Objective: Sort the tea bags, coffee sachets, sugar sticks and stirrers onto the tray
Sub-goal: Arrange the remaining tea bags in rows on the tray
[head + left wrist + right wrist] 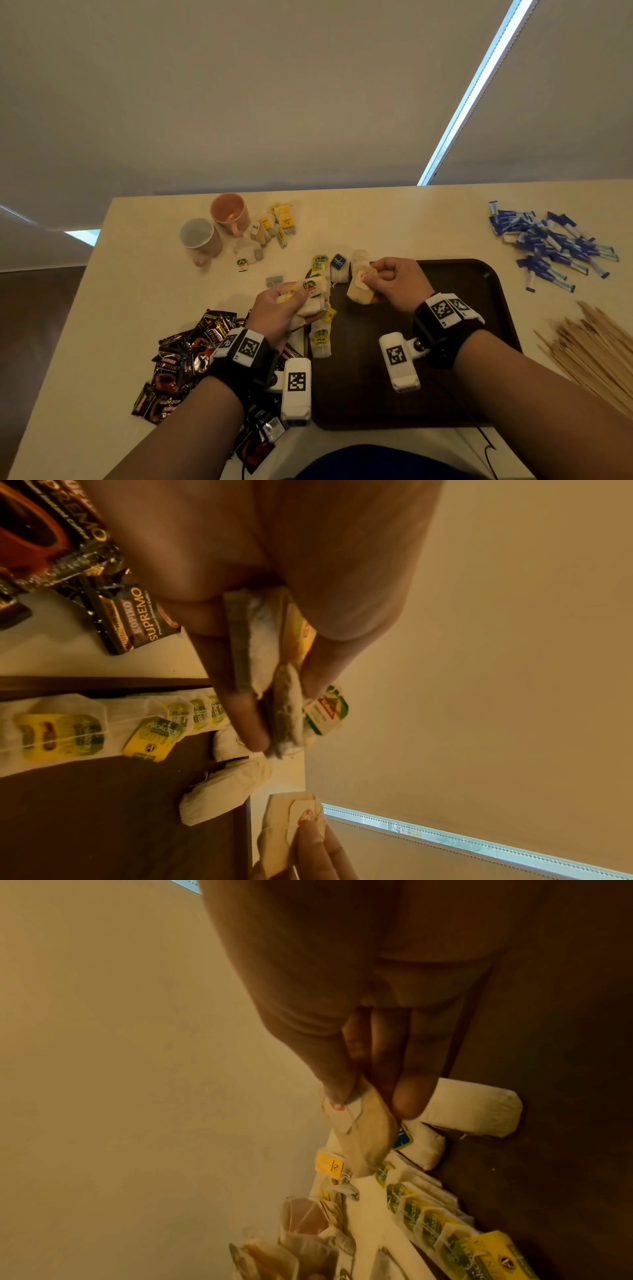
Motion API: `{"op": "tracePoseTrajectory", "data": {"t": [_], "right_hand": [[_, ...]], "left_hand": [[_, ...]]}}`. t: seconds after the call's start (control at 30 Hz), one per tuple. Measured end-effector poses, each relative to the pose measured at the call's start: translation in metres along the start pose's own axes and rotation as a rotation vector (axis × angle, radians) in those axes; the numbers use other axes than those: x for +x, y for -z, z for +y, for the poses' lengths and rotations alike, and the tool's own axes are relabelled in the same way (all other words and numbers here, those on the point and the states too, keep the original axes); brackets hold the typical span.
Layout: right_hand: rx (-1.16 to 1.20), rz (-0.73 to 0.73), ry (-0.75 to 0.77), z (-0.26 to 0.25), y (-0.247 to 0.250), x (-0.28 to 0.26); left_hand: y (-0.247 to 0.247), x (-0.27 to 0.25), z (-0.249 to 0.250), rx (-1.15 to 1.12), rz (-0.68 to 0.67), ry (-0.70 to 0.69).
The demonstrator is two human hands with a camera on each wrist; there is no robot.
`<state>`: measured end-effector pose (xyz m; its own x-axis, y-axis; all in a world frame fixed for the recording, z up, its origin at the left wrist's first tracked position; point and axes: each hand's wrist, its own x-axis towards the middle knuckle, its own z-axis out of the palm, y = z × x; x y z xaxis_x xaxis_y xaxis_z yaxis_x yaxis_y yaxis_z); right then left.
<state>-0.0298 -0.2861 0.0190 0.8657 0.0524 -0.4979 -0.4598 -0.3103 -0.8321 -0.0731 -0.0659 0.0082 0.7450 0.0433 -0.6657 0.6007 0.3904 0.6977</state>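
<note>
My left hand (286, 305) grips a bunch of tea bags (313, 294) with yellow and green tags, just over the left rim of the dark brown tray (479, 308); in the left wrist view the fingers (240, 696) clamp the bunch of tea bags (260, 656). My right hand (394, 281) pinches one beige tea bag (359, 286) by its tag above the tray's far left corner; the right wrist view shows the thumb and finger on that beige tea bag (363, 1137). A row of tea bags (322, 339) lies along the tray's left side.
Black coffee sachets (178, 370) are heaped at the left. Blue sugar sticks (551, 243) lie at the far right, wooden stirrers (596, 349) at the near right. Two mugs (215, 226) and loose tea bags (270, 229) sit at the back of the table (137, 274).
</note>
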Motion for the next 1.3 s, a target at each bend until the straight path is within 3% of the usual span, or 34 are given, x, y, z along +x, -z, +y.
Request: {"op": "tracePoseTrajectory", "data": {"t": [0.8,1.03,1.3], "right_hand": [[-0.389,-0.066,0.080,-0.008,-0.040,0.076],[-0.504,0.007,-0.112,0.049,0.011,0.062],[-0.589,-0.026,-0.090,0.055,-0.004,0.062]], "left_hand": [[0.020,0.010,0.002,-0.078,0.065,0.009],[0.018,0.019,-0.004,-0.031,0.064,0.080],[0.004,0.017,-0.008,0.010,0.029,0.056]]}}
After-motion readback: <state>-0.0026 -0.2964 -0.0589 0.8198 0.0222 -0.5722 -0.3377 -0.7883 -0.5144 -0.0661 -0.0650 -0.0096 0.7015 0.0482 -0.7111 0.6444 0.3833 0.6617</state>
